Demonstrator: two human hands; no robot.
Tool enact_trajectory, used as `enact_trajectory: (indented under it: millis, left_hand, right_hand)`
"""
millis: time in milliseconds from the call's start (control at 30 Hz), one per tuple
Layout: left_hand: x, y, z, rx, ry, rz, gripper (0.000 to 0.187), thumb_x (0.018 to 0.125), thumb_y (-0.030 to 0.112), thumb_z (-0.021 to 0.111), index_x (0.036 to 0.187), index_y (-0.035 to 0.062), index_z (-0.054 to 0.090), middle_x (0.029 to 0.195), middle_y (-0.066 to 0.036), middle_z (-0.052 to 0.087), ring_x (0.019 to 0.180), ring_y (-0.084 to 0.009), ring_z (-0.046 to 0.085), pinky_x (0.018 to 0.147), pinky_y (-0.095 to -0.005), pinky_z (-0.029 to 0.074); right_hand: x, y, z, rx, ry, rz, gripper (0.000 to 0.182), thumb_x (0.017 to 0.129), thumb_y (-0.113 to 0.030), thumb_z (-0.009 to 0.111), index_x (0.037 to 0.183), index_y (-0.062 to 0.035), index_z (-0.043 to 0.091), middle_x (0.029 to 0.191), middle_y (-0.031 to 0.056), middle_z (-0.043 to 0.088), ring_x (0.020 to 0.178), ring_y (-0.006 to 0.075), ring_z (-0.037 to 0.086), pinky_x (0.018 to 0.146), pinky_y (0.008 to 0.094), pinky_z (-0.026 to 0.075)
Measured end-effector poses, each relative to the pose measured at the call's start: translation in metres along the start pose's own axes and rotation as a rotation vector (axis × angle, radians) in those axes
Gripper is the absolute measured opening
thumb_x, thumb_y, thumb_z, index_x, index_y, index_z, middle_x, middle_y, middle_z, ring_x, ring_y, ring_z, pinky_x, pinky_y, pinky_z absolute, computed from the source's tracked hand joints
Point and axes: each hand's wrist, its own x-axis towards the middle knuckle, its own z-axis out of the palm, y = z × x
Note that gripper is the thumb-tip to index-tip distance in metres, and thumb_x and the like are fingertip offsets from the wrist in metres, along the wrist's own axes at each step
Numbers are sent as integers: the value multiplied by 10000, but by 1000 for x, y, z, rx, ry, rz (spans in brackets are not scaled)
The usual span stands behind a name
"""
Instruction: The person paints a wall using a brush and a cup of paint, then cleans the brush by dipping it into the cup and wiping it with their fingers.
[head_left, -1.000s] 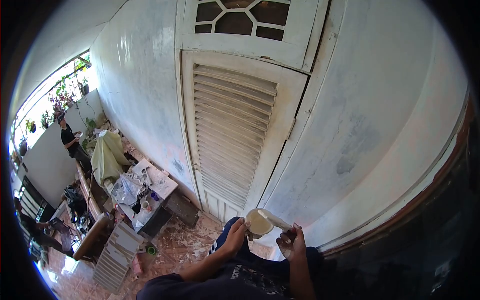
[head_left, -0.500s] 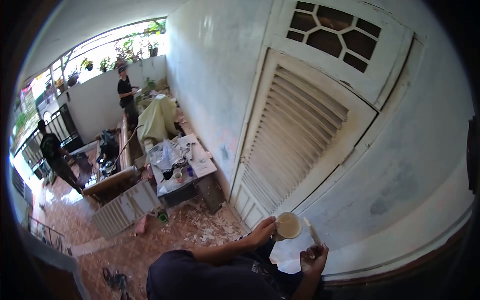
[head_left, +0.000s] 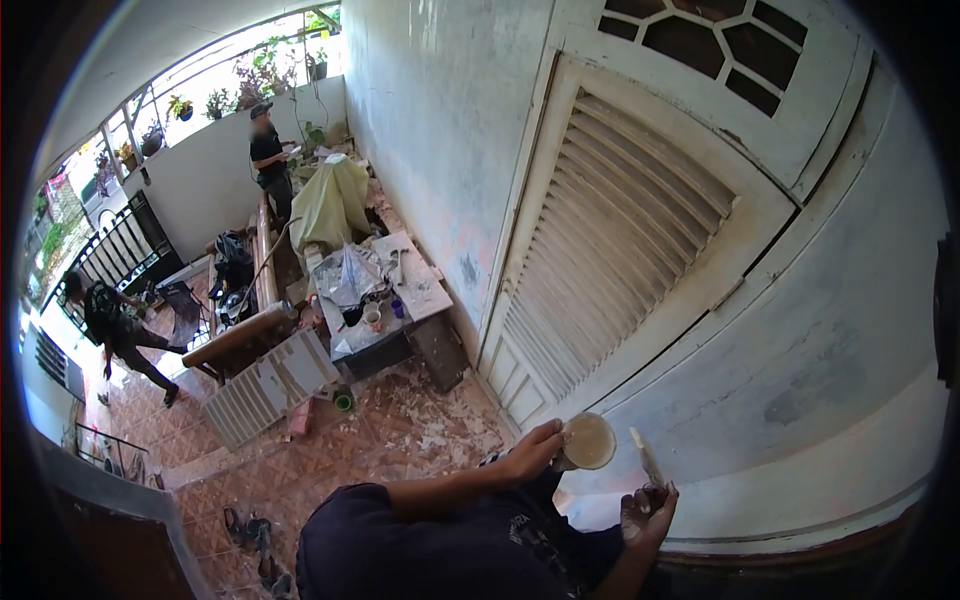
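My left hand (head_left: 535,452) is closed on the side of a cup (head_left: 588,442), which holds a pale beige liquid that looks like paint. To its right, my right hand (head_left: 645,512) grips a slim paintbrush (head_left: 647,458) with its pale tip pointing up. The brush is apart from both the cup and the wall. Pale smears mark the fingers of that hand. Beyond the cup stands a white louvred door panel (head_left: 620,220), set in a wall (head_left: 780,390) with grey patches.
A cluttered table (head_left: 425,285) stands against the wall, with a draped cloth (head_left: 330,205) behind it. A louvred panel (head_left: 270,395) leans near a wooden bench (head_left: 235,340). Debris and sandals (head_left: 255,540) lie on the tiled floor. Two people (head_left: 125,325) (head_left: 268,155) are farther off.
My view has shifted, so the door sits higher and farther right. Both hands keep hold of the cup and paintbrush. The person at left has moved into a wide stride.
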Motion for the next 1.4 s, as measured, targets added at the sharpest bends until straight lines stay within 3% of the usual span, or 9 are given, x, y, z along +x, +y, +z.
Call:
enact_trajectory:
  millis: [567,633,767,800,833,900,1100,1167,1400]
  left_hand:
    - [25,22,-25,228,302,72,208,918,172,434,949,-20,507,731,-25,493,695,-114,486,617,-257,409]
    - [43,-22,-63,1309,320,963,197,915,151,438,948,-25,520,736,-37,510,696,-115,497,615,-254,422]
    - [46,34,-41,210,291,-33,171,915,110,410,933,-14,526,774,-66,534,687,-124,509,584,-264,434]
    - [48,41,-41,210,288,-72,171,915,110,410,933,-14,526,774,-66,534,687,-124,509,584,-264,434]
    - [52,44,-44,202,321,-54,176,918,119,405,931,-11,523,778,-70,536,691,-125,511,590,-266,433]
    - [60,59,-47,198,348,-39,182,921,127,400,929,-9,520,782,-73,538,696,-126,513,596,-269,433]
    - [71,87,-75,122,449,8,209,901,177,421,999,27,529,811,-43,544,695,-124,509,601,-256,427]
    - [73,84,-101,136,437,54,299,908,211,469,1115,1,522,992,-64,564,877,-149,550,745,-269,477]
    - [95,76,-99,-144,719,142,331,906,233,481,1160,23,512,1130,-86,532,1005,-203,522,841,-354,461]
  right_hand:
    - [6,-38,-52,-3,59,-8,253,886,-317,521,776,-97,581,692,42,579,484,108,383,541,296,358]
    - [7,-41,-51,-43,106,-31,264,886,-321,515,791,-88,594,711,54,578,507,121,392,591,321,391]
    - [8,-45,-23,-149,317,-44,273,880,-322,535,761,-77,549,672,40,549,470,113,365,599,332,434]
    - [10,-46,-28,-98,271,-27,249,879,-307,543,769,-84,550,688,41,557,466,109,343,598,322,403]
    - [11,-50,-35,-52,119,16,250,884,-288,516,918,-48,578,771,57,560,526,126,372,688,357,391]
    - [11,-49,-31,-79,272,-59,213,881,-278,553,800,-81,550,715,43,560,497,119,335,594,319,384]
    - [5,-44,-30,-33,234,-97,210,891,-270,534,856,-63,548,746,51,563,502,125,336,643,355,462]
    - [8,-48,-39,-21,88,-33,199,897,-291,526,894,-94,547,800,44,570,490,105,336,636,337,489]
    - [-11,-47,-35,-3,207,-221,197,893,-309,530,950,-120,536,795,4,551,494,98,355,623,316,473]
